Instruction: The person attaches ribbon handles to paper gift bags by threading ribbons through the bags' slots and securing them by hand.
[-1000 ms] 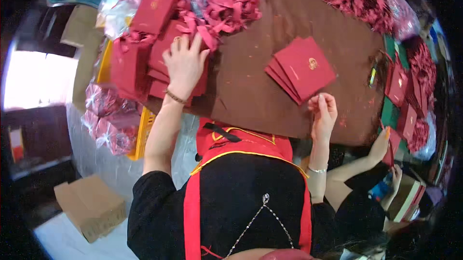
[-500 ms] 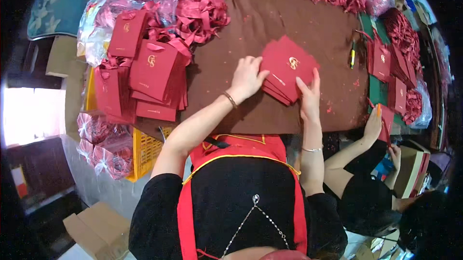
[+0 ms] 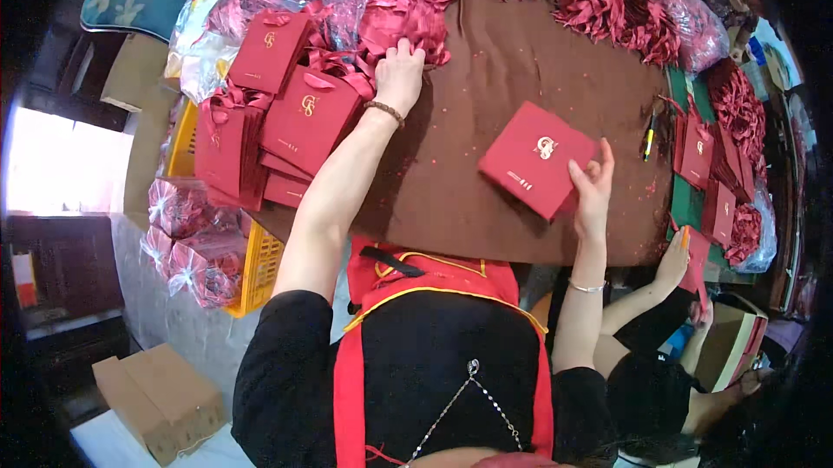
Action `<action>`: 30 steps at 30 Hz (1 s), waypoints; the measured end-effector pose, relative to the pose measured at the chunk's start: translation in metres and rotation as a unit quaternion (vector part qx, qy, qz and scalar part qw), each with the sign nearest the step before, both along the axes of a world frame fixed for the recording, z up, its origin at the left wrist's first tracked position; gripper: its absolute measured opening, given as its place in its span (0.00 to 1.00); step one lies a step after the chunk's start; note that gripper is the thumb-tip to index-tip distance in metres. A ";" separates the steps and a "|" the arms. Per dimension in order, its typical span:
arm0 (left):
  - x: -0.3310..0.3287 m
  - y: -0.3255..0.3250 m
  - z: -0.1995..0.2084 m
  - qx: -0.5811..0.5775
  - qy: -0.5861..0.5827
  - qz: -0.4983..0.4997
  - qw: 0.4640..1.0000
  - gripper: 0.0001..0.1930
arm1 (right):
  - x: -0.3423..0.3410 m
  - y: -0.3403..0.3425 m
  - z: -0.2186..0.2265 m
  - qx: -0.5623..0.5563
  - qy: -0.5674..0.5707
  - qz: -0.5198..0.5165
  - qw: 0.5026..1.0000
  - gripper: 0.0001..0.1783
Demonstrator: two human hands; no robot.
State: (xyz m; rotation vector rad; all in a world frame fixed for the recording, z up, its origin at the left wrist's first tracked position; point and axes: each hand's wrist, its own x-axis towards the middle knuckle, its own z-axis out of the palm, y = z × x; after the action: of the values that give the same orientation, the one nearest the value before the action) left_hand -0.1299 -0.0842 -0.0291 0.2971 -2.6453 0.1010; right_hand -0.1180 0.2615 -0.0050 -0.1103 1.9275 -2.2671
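A neat stack of small red paper bags [image 3: 529, 156], printed in gold, lies on the brown-covered table right of its middle. My right hand [image 3: 593, 186] grips the stack's right edge, thumb on top and one finger raised off it. Further left and away from me, my left hand [image 3: 399, 78] reaches into a heap of red ribbons [image 3: 403, 17]. Its fingers are curled on the ribbons, with the tips partly hidden. Beside my left forearm stand piles of red gift bags [image 3: 308, 121] with ribbon handles.
More red ribbon bundles [image 3: 607, 13] line the table's far edge. A yellow-green pen [image 3: 649, 140] lies at the right. A co-worker's hand [image 3: 672, 260] holds a red piece beyond the table's right corner. Yellow crates [image 3: 260, 273] and a cardboard box [image 3: 160, 403] stand at left.
My left hand has left the stack and moved far and left to the ribbons. The fanned bags now lie squared together under my right hand. The whole view has shifted slightly.
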 end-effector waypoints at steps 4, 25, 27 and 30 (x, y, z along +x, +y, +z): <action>0.004 -0.001 0.002 0.086 0.047 -0.099 0.990 0.03 | 0.018 -0.009 0.010 0.006 -0.015 0.062 0.998 0.42; 0.083 0.035 -0.021 0.075 -0.035 -0.254 0.964 0.06 | 0.090 -0.059 -0.022 0.487 0.410 0.152 0.756 0.22; 0.102 0.039 -0.012 0.102 -0.073 -0.277 0.953 0.05 | 0.093 -0.060 -0.021 0.503 0.393 0.148 0.755 0.21; 0.151 0.051 0.007 0.091 -0.131 -0.368 0.916 0.06 | 0.091 -0.058 -0.019 0.489 0.379 0.164 0.768 0.18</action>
State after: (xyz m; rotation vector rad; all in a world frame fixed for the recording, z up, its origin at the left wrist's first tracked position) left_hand 0.0212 -0.0332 -0.0226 -0.7094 -2.8419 -0.3758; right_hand -0.0267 0.2032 -0.0235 -1.2313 2.8729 -0.7728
